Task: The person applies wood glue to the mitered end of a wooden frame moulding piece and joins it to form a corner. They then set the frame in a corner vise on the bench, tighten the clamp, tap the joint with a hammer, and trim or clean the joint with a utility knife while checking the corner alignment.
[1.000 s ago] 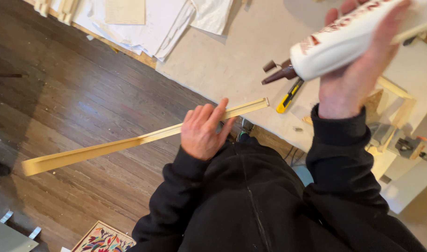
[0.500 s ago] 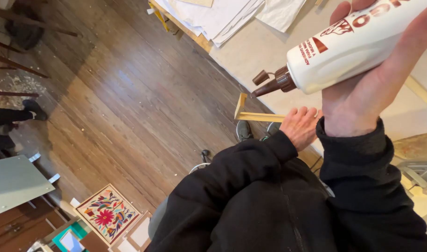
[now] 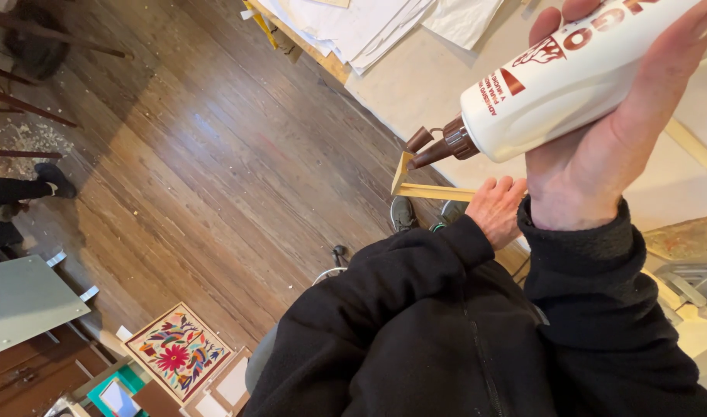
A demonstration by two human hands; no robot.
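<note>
Swung round since a second ago, the wooden strip (image 3: pixel 434 191) no longer stretches left across the floor; it now points end-on toward the camera, only its short near end showing past the worktop (image 3: pixel 438 85) edge. Left hand (image 3: pixel 498 208), fingers curled over the strip, pins it at the worktop's near edge, apparently to keep it steady under the nozzle. Right hand (image 3: pixel 600 154) wraps its fingers tightly round a white glue bottle (image 3: pixel 554 85), tipped with its brown nozzle (image 3: pixel 434 147) aimed down and left, hovering just above the strip's end and not touching it. Papers (image 3: pixel 353 27) lie on the far worktop; an embroidered panel (image 3: pixel 177 361) sits on the wooden floor (image 3: pixel 214 170) at near left.
</note>
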